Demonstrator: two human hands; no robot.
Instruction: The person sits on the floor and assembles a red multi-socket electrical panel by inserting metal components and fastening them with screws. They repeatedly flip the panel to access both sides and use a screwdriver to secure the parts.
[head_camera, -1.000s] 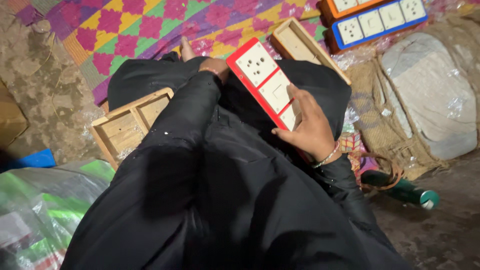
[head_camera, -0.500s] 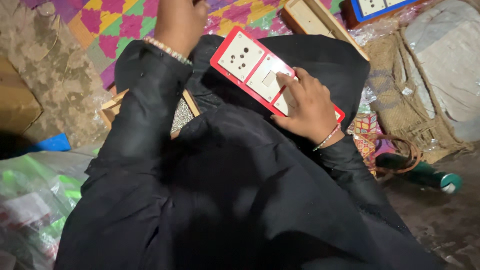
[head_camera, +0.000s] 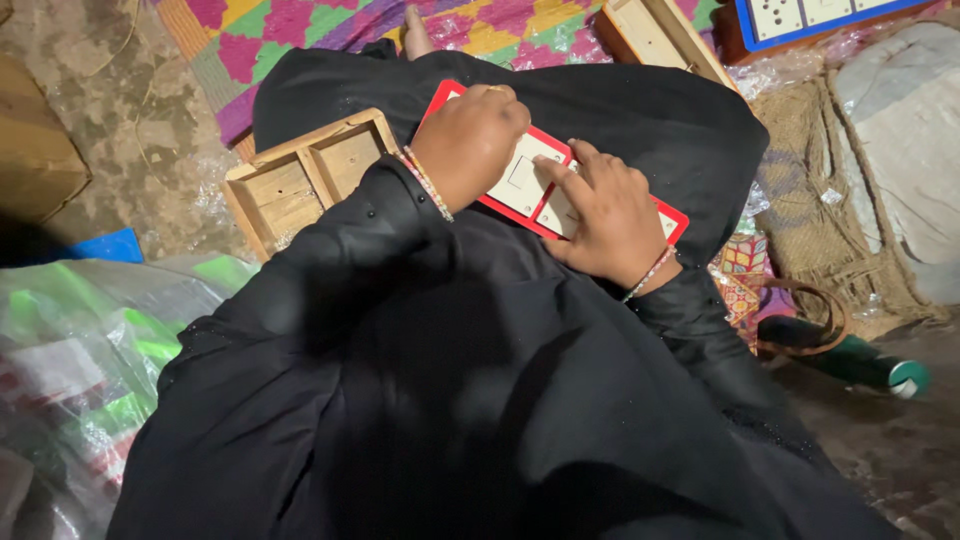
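Red-framed white switch plate (head_camera: 530, 185) lies tilted across the black-robed lap. Left hand (head_camera: 470, 140) curls closed over its upper end; right hand (head_camera: 600, 215) presses flat, fingers spread. Beside, a two-compartment wooden box (head_camera: 300, 180) sits open.

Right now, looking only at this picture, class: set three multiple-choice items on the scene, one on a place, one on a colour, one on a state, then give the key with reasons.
1. Where does the open wooden box lie?
A. beside the person's left arm, on the floor
B. on top of the panel
C. inside the woven bag

2. What colour is the rim of the switch panel on the lap?
A. blue
B. red
C. green

3. How are the hands placed?
A. both lifted clear
B. only one on the panel
C. both resting on the panel

Key: 1 A, the box sits left of the dark sleeve. 2 B, a red edge frames the white plates. 3 C, left hand and right hand both press on it.
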